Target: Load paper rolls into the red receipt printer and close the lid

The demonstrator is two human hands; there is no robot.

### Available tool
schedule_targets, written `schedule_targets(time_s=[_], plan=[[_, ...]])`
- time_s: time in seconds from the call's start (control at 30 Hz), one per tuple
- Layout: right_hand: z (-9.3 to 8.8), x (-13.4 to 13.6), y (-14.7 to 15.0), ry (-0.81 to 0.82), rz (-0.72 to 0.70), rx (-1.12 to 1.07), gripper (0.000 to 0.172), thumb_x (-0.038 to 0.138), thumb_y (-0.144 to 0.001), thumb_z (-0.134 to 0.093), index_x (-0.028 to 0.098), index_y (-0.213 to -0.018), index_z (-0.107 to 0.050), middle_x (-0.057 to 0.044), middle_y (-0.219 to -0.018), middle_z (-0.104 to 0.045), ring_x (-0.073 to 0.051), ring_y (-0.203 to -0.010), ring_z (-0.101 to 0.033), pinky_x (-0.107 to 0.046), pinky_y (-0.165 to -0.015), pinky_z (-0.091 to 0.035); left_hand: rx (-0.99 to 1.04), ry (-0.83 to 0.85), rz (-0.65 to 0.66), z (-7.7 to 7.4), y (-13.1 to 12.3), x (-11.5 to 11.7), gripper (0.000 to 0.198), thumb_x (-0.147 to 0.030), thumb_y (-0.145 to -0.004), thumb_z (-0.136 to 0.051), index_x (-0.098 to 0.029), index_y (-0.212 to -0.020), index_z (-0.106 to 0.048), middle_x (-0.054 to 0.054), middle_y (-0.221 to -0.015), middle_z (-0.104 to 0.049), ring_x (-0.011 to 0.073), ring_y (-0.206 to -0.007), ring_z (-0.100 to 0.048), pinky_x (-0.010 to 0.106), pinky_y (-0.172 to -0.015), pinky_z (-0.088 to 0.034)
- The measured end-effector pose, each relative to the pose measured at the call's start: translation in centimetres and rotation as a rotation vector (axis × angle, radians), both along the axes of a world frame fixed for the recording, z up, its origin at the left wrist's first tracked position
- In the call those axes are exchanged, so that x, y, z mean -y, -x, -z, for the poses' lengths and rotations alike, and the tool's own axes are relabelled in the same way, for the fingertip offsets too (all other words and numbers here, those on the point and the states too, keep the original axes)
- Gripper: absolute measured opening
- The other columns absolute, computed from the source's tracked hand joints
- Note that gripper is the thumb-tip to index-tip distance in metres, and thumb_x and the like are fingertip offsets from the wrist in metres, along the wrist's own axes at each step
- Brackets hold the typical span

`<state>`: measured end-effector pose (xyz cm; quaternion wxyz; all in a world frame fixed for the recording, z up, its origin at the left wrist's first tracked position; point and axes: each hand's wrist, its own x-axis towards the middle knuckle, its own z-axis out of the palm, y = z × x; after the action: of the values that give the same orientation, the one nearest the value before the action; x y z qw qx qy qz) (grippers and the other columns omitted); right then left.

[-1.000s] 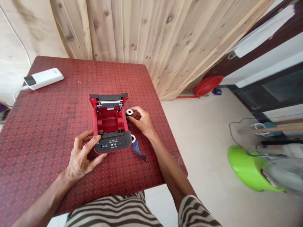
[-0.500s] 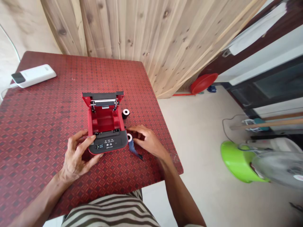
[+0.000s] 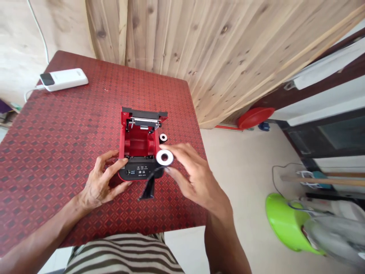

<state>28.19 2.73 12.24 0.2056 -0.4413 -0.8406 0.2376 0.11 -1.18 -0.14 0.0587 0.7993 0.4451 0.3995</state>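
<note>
A small red printer (image 3: 140,146) with a black front panel stands open on the red patterned table (image 3: 57,129); its bay shows red and bare. My left hand (image 3: 102,182) grips the printer's front left corner. My right hand (image 3: 194,177) is raised above the table to the printer's right, fingers closed on a roll (image 3: 164,157) with a white core. A dark strip (image 3: 148,186) hangs from that roll over the front panel. A second small roll (image 3: 163,137) lies on the table beside the printer's right wall.
A white power bank (image 3: 64,79) with a cable lies at the table's far left. A wooden plank wall (image 3: 199,49) stands behind. On the floor to the right sit a red basin (image 3: 252,117) and a green tub (image 3: 285,220).
My right hand moved from the far roll to the near one and lifted it off the table, its dark strip now dangling. The left hand stayed on the printer.
</note>
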Motion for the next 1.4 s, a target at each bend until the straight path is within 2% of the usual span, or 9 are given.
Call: schedule_targets(time_s=[0.2,0.37,0.57,0.7,0.93,1.07,1.17,1.3,1.4], plan=[[0.3,-4.2,6.9,-0.072,-0.130,0.509,0.035,0.001,-0.101,-0.043,0.013,-0.123,-0.067,-0.013,-0.118,-0.071,-0.025,-0.110,-0.067,-0.037,-0.091,-0.056,0.000,0.021,0.010,0.3,0.2,0.2,0.071,-0.038,-0.091,-0.075,-0.026,-0.153,-0.044,0.018,-0.141,-0.051,0.0273,-0.120,-0.063,0.042,-0.093,-0.066],[1.3,-6.3,8.6,-0.010,-0.181,0.664,0.038,-0.002,-0.100,-0.037,0.011,-0.114,-0.070,-0.014,-0.112,-0.075,-0.024,-0.107,-0.070,-0.034,-0.085,-0.052,0.020,0.046,0.013,0.3,0.2,0.3,0.073,-0.037,-0.091,-0.075,-0.029,-0.155,-0.042,0.016,-0.143,-0.050,0.0265,-0.119,-0.064,0.042,-0.091,-0.067],[2.4,-7.4,9.1,-0.013,-0.206,0.688,0.035,0.003,-0.102,-0.040,0.014,-0.106,-0.073,-0.014,-0.105,-0.077,-0.026,-0.098,-0.075,-0.036,-0.078,-0.052,0.022,0.050,0.022,0.5,0.1,0.2,0.073,-0.036,-0.091,-0.075,-0.029,-0.156,-0.041,0.017,-0.143,-0.050,0.0278,-0.120,-0.064,0.045,-0.092,-0.067],[1.7,-7.2,8.8,0.030,-0.181,0.651,0.034,0.003,-0.102,-0.041,0.012,-0.110,-0.073,-0.015,-0.108,-0.077,-0.026,-0.099,-0.075,-0.037,-0.081,-0.054,0.020,0.045,0.024,0.5,0.1,0.2,0.072,-0.036,-0.091,-0.075,-0.027,-0.155,-0.042,0.018,-0.144,-0.049,0.0268,-0.118,-0.063,0.042,-0.091,-0.066],[0.5,-5.1,4.8,0.091,-0.300,0.198,0.038,0.008,-0.105,-0.047,0.020,-0.135,-0.068,-0.008,-0.129,-0.075,-0.021,-0.116,-0.068,-0.042,-0.106,-0.053,0.011,0.064,0.042,0.0,0.3,0.3,0.071,-0.040,-0.093,-0.073,-0.025,-0.155,-0.042,0.018,-0.144,-0.048,0.0273,-0.124,-0.060,0.041,-0.094,-0.065],[1.9,-4.6,3.7,0.052,-0.319,0.056,0.026,0.017,-0.106,-0.054,0.019,-0.123,-0.073,-0.007,-0.118,-0.077,-0.021,-0.107,-0.067,-0.042,-0.102,-0.053,-0.026,0.064,0.056,-1.7,0.7,0.2,0.071,-0.059,-0.098,-0.057,-0.023,-0.157,-0.039,0.019,-0.143,-0.049,0.0298,-0.129,-0.058,0.045,-0.100,-0.061],[2.8,-4.4,3.8,0.020,-0.297,-0.017,0.022,0.019,-0.107,-0.054,0.018,-0.107,-0.077,-0.007,-0.105,-0.077,-0.018,-0.098,-0.067,-0.035,-0.095,-0.055,-0.058,0.019,0.033,-4.0,1.0,-1.0,0.069,-0.060,-0.100,-0.052,-0.024,-0.158,-0.038,0.017,-0.142,-0.052,0.0291,-0.129,-0.057,0.045,-0.103,-0.059],[3.3,-3.4,4.2,-0.128,-0.223,-0.085,0.024,0.022,-0.107,-0.055,0.015,-0.099,-0.077,-0.007,-0.101,-0.073,-0.018,-0.097,-0.066,-0.031,-0.091,-0.055,-0.069,-0.119,-0.055,-7.4,0.6,-5.4,0.074,-0.063,-0.099,-0.053,-0.020,-0.158,-0.039,0.016,-0.147,-0.051,0.0314,-0.135,-0.052,0.052,-0.114,-0.050],[3.6,-2.1,4.2,-0.258,-0.154,-0.113,0.022,0.020,-0.105,-0.059,0.015,-0.093,-0.076,-0.007,-0.098,-0.071,-0.017,-0.092,-0.063,-0.030,-0.087,-0.056,-0.039,-0.110,-0.053,-8.9,-0.3,-9.1,0.086,-0.071,-0.097,-0.049,-0.019,-0.163,-0.028,0.017,-0.160,-0.040,0.0364,-0.148,-0.040,0.057,-0.121,-0.042]])
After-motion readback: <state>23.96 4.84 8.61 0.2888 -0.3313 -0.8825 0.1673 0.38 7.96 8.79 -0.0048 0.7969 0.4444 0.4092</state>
